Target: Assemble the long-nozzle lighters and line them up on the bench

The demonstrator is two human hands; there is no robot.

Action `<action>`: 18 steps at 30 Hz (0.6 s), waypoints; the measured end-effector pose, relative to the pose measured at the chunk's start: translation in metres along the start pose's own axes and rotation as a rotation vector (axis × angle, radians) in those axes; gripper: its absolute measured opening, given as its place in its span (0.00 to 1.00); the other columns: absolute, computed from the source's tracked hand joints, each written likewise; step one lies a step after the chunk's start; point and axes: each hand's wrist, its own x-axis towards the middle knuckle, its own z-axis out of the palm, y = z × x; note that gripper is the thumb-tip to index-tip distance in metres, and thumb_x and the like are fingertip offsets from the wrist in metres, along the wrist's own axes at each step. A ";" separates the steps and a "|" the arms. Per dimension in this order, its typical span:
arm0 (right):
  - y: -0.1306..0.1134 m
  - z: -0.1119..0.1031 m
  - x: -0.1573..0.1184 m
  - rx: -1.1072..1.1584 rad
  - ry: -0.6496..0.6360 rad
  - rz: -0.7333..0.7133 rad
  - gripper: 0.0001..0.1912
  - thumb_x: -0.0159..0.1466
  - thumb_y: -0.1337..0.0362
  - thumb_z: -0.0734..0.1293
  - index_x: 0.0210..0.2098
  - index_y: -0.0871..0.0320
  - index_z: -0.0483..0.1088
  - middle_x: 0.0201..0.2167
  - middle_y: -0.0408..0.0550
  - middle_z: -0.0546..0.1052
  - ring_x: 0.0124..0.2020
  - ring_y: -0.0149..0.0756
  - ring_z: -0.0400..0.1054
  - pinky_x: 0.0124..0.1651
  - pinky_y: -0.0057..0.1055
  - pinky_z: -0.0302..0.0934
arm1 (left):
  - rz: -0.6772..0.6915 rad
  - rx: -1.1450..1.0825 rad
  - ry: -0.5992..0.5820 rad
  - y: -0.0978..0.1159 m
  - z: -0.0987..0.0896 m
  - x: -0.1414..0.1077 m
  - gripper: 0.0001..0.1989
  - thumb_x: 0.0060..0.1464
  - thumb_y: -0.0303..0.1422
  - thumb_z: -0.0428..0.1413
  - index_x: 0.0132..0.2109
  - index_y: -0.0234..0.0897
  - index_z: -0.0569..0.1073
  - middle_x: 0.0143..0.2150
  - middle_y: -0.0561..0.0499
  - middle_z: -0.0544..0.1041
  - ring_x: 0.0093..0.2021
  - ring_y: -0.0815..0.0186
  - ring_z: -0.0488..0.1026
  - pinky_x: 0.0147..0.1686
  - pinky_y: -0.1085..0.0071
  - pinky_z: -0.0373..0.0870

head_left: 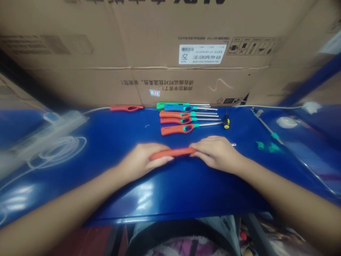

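Note:
An orange-red long-nosed lighter (177, 153) is held level above the near half of the table. My left hand (142, 156) is closed round its handle end, thumb along the near side. My right hand (217, 153) is closed on the other end, covering it. A short bit of metal (233, 144) shows past the right hand; whether it belongs to the held lighter I cannot tell. Beyond the hands lies a stack of similar lighters, among them an orange lighter (176, 129), a blue lighter (177, 107) and a green lighter (170, 105), metal rods pointing right.
A black and yellow screwdriver (226, 122) stands by the rods' tips. A red lighter body (124, 108) lies at back left. Coiled white cable (60, 147) is on the left; green plastic pieces (260, 145) lie on the right. Cardboard (149, 53) walls the back of the blue table (128, 199).

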 end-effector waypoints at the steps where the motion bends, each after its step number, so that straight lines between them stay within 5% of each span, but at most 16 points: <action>1: -0.001 0.000 0.001 -0.002 -0.016 0.015 0.11 0.70 0.61 0.66 0.44 0.59 0.78 0.37 0.50 0.84 0.35 0.40 0.78 0.39 0.34 0.67 | 0.010 0.017 0.001 -0.001 0.000 0.000 0.17 0.64 0.43 0.59 0.53 0.38 0.78 0.47 0.50 0.83 0.44 0.63 0.80 0.46 0.72 0.71; 10: 0.029 -0.021 0.002 -0.117 -0.179 0.129 0.19 0.66 0.56 0.70 0.53 0.57 0.73 0.52 0.54 0.78 0.53 0.50 0.70 0.54 0.45 0.62 | 0.031 0.108 0.020 -0.007 -0.006 0.001 0.14 0.66 0.40 0.56 0.53 0.39 0.78 0.44 0.50 0.82 0.40 0.65 0.78 0.42 0.71 0.71; 18: 0.059 -0.038 -0.008 -0.203 -0.205 0.262 0.10 0.67 0.59 0.67 0.45 0.56 0.76 0.44 0.51 0.81 0.48 0.47 0.74 0.54 0.46 0.61 | -0.056 0.115 0.083 -0.015 -0.008 0.001 0.14 0.64 0.41 0.58 0.52 0.41 0.80 0.41 0.52 0.83 0.39 0.65 0.79 0.40 0.71 0.69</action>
